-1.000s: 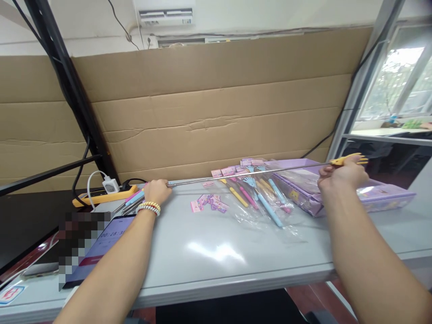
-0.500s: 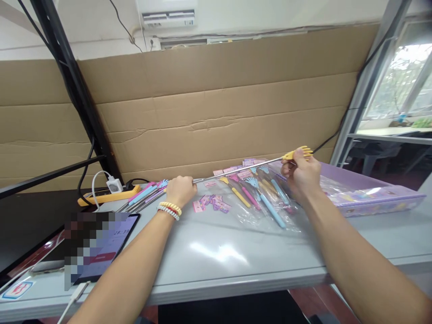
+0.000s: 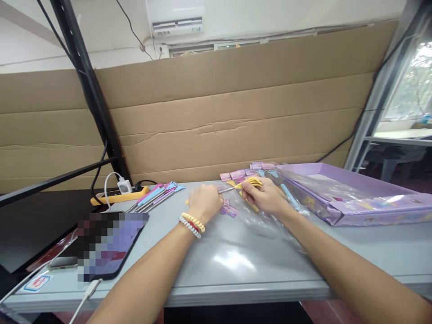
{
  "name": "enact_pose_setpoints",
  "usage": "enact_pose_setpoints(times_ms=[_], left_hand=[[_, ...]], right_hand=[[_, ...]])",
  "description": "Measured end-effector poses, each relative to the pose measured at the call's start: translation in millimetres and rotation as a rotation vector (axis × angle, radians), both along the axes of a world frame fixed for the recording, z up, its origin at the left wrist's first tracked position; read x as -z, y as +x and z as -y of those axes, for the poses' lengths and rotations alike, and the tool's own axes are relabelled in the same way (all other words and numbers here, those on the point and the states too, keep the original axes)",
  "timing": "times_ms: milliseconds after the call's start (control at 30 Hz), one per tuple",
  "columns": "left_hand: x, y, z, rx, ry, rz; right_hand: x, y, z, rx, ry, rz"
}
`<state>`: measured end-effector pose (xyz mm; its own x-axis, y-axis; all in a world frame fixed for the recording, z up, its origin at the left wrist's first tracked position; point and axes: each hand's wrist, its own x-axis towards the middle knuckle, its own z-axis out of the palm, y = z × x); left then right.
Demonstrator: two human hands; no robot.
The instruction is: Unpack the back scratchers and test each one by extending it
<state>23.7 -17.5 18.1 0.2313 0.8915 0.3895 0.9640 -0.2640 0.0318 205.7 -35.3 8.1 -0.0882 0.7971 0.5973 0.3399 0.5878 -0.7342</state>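
Observation:
Both my hands hold one telescopic back scratcher (image 3: 247,182) with a yellow claw head, now pushed short. My left hand (image 3: 204,202) is closed round its handle end. My right hand (image 3: 264,196) pinches the yellow claw end; a short piece of metal rod shows between the two hands. Under my right hand lie more scratchers in clear plastic bags (image 3: 266,216), with blue ones (image 3: 289,196) showing. Small pink and purple tags (image 3: 229,210) lie scattered beside my hands.
A bundle of extended scratchers (image 3: 157,197) lies at the left, near a yellow power strip (image 3: 119,197) and a white charger. A tablet (image 3: 111,245) sits at the front left. A purple box lid (image 3: 340,198) stands at the right. Cardboard lines the back.
My right hand has moved left toward my left hand, collapsing the long rod to a short stub. The camera has swung to the right.

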Motion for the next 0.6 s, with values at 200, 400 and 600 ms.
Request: enact_pose_setpoints(times_ms=[200,400,600], left_hand=[[7.8,-3.5,-6.6,-0.001,-0.014,-0.002],[18.0,-8.2,-19.0,0.287,0.039,0.161],[22.1,-0.7,-13.9,0.379,0.086,0.239]], right_hand=[[3.5,-6.8,-1.2,-0.020,-0.044,0.108],[2.6,1.4,-13.2,0.016,-0.169,-0.288],[-17.5,-16.7,-18.7,-0.049,-0.237,-0.690]])
